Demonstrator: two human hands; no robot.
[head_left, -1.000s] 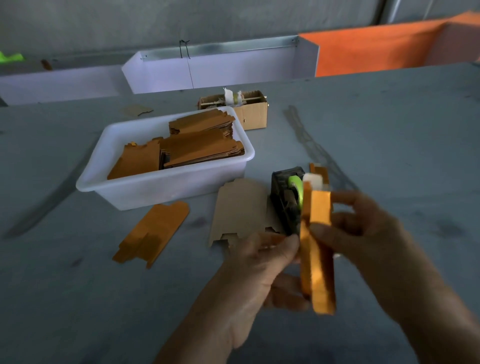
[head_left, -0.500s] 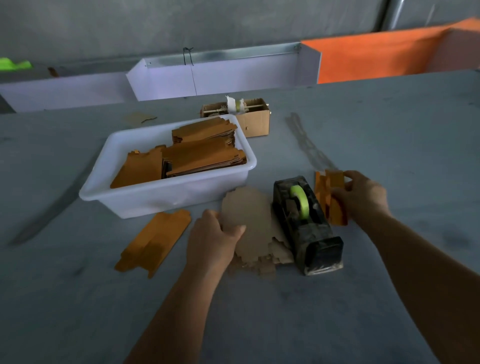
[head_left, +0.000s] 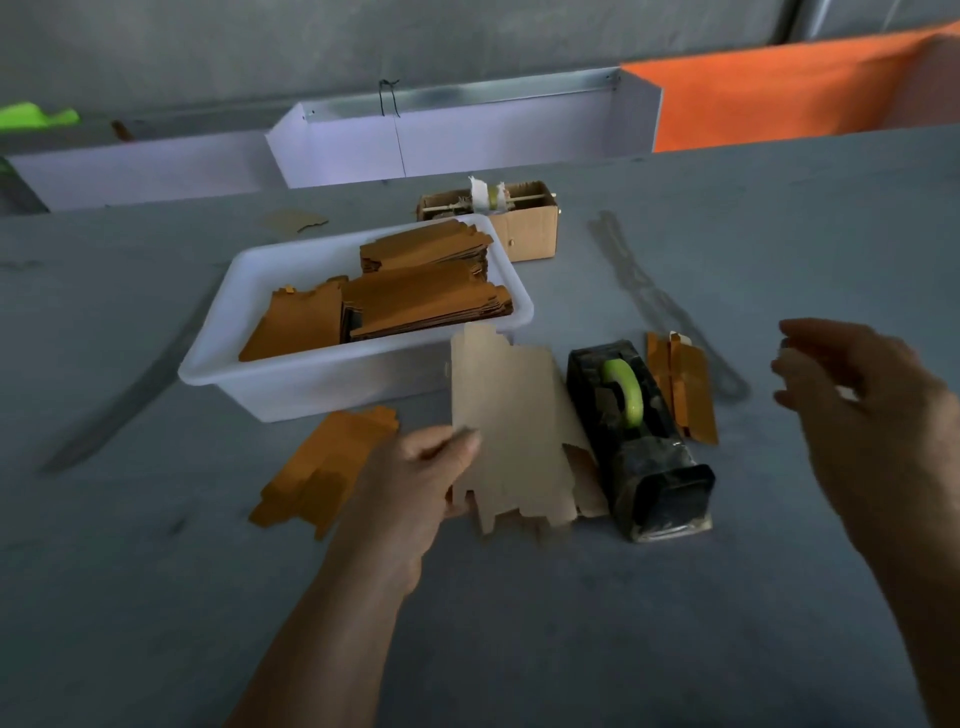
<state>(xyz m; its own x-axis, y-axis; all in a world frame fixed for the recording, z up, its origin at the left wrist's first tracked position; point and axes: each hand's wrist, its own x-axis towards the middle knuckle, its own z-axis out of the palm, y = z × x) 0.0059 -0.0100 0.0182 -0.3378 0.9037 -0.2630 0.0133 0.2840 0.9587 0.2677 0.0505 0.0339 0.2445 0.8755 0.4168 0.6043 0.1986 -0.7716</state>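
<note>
While the left hand (head_left: 415, 483) pinches the pale cardboard blank (head_left: 511, 415) by its lower left edge, lifted off the counter (head_left: 519, 623) just left of the tape dispenser (head_left: 636, 426), the right hand (head_left: 862, 395) hovers past the dispenser, fingers loosely spread and apparently empty. Probably best to get that free hand on the opposite edge, so the blank folds along its creases instead of buckling.
</note>
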